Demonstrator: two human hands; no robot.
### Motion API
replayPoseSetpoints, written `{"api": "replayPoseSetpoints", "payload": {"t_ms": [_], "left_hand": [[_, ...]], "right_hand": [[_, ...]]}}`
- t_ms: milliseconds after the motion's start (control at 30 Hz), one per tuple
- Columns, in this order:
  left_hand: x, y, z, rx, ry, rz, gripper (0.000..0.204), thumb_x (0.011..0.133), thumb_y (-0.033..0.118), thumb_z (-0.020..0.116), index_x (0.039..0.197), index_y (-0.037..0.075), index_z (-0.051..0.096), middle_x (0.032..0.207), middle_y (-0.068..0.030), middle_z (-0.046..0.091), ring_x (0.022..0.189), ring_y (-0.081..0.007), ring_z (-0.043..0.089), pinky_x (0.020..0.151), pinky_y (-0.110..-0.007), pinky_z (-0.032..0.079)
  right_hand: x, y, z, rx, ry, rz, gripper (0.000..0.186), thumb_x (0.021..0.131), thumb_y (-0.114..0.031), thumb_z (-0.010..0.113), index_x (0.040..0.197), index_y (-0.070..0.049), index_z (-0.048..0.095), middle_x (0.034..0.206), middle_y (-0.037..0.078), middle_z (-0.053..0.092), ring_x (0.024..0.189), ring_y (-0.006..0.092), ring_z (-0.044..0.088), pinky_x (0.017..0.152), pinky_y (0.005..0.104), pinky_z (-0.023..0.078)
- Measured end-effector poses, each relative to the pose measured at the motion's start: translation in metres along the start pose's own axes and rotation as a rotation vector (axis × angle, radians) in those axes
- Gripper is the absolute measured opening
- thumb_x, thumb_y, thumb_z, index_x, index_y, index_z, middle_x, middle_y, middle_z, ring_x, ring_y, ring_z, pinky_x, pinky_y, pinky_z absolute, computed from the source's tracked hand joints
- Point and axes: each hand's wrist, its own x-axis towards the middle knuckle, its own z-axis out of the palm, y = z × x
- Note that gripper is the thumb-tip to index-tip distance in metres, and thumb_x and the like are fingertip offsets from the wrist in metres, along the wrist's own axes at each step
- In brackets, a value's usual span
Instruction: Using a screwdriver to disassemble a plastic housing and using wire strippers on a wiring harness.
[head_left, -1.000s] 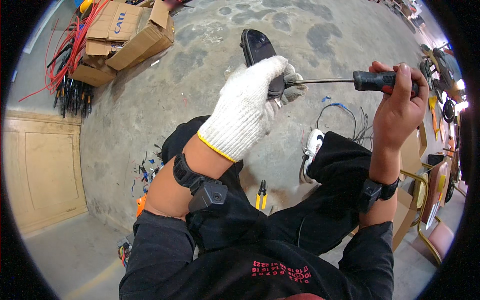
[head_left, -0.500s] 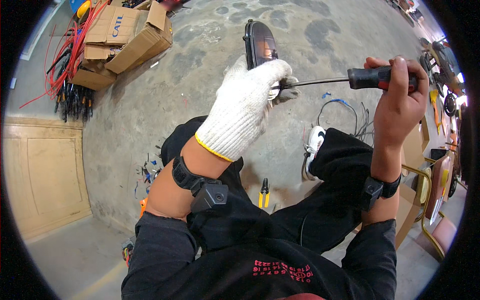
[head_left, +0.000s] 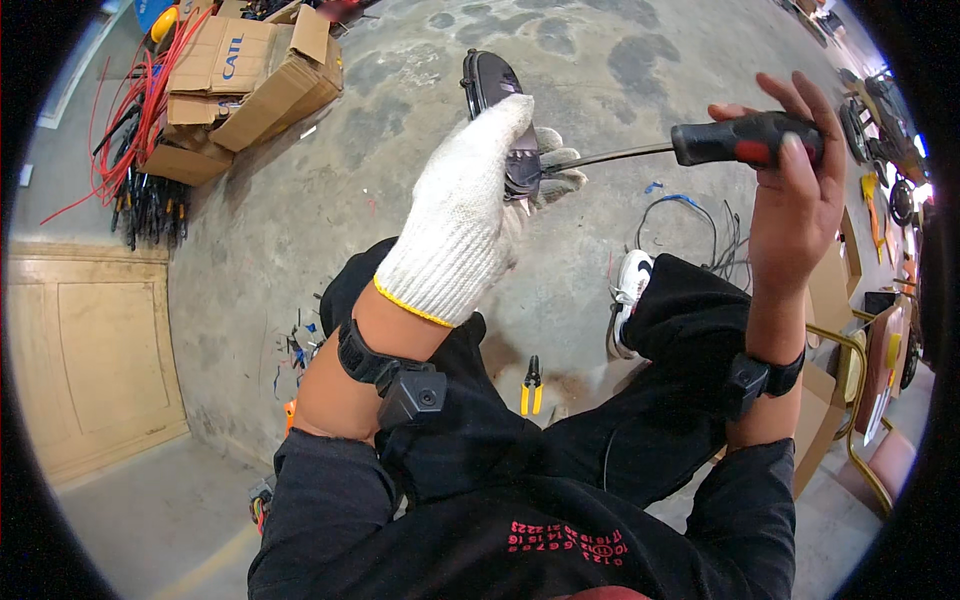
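My left hand (head_left: 465, 190), in a white knitted glove with a yellow cuff edge, is closed round a black oval housing with a glossy dark face (head_left: 493, 85). It could be a gauge or lamp unit; its exact kind does not show. My bare right hand (head_left: 790, 180) holds a screwdriver (head_left: 745, 143) by its black and red handle, thumb below and some fingers lifted off it. The long shaft points left, and its tip meets the housing's right side near the gloved fingers. What exactly the tip touches is hidden.
Yellow-handled wire strippers (head_left: 532, 385) lie on the concrete floor between my legs. A black cable (head_left: 700, 215) lies beyond my right shoe. Cardboard boxes (head_left: 245, 85) and red cables (head_left: 140, 110) stand at far left, by a wooden panel (head_left: 95, 345). A metal-framed chair (head_left: 855, 400) is at right.
The housing and my gloved hand have shifted slightly left, and the housing has turned. My right hand has moved a little left with the screwdriver, its upper fingers now stretched out from the handle.
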Motion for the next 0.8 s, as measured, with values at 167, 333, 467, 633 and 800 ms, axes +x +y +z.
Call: {"api": "replayPoseSetpoints", "payload": {"t_ms": [167, 333, 467, 633, 800], "left_hand": [[0.004, 0.000, -0.009, 0.038, -0.009, -0.008, 0.029, 0.095, 0.019, 0.066, 0.113, -0.003, 0.056, 0.099, -0.0161, 0.065, 0.086, -0.0288, 0.067, 0.077, -0.046, 0.060], [0.007, 0.000, -0.013, 0.134, -0.023, 0.011, 0.032, 0.095, 0.018, 0.066, 0.115, -0.005, 0.056, 0.100, -0.0178, 0.065, 0.088, -0.0295, 0.068, 0.077, -0.044, 0.060], [-0.004, 0.001, -0.010, 0.163, -0.017, 0.075, 0.033, 0.094, 0.019, 0.068, 0.115, -0.005, 0.056, 0.100, -0.0184, 0.065, 0.088, -0.0293, 0.068, 0.078, -0.043, 0.060], [0.003, 0.006, -0.014, 0.166, 0.022, 0.028, 0.034, 0.094, 0.020, 0.068, 0.114, -0.004, 0.057, 0.100, -0.0173, 0.066, 0.088, -0.0282, 0.068, 0.079, -0.042, 0.058], [0.004, 0.009, -0.018, 0.181, 0.020, 0.071, 0.033, 0.095, 0.021, 0.067, 0.114, -0.004, 0.057, 0.098, -0.0172, 0.067, 0.086, -0.0282, 0.068, 0.077, -0.041, 0.057]], "right_hand": [[-0.002, 0.000, -0.026, -0.844, -0.048, 0.069, 0.030, 0.097, -0.029, 0.067, 0.108, -0.001, 0.066, 0.092, 0.007, 0.071, 0.074, 0.0125, 0.066, 0.067, 0.0258, 0.052], [0.005, 0.016, -0.031, -0.546, -0.088, 0.169, 0.031, 0.101, -0.028, 0.057, 0.112, 0.000, 0.065, 0.103, 0.013, 0.072, 0.089, 0.0152, 0.067, 0.072, 0.0251, 0.052], [-0.001, 0.018, -0.013, -0.188, -0.082, 0.042, 0.039, 0.103, -0.024, 0.050, 0.132, 0.002, 0.055, 0.120, 0.019, 0.066, 0.105, 0.0255, 0.068, 0.082, 0.0304, 0.056], [-0.002, 0.010, -0.030, -0.566, -0.172, 0.453, 0.039, 0.103, -0.033, 0.056, 0.117, 0.002, 0.067, 0.105, 0.015, 0.070, 0.086, 0.0170, 0.070, 0.071, 0.0235, 0.055], [0.004, 0.019, -0.017, -0.283, -0.139, 0.354, 0.033, 0.096, -0.013, 0.053, 0.124, 0.001, 0.063, 0.116, 0.017, 0.069, 0.110, 0.0221, 0.064, 0.095, 0.0354, 0.051]]}}
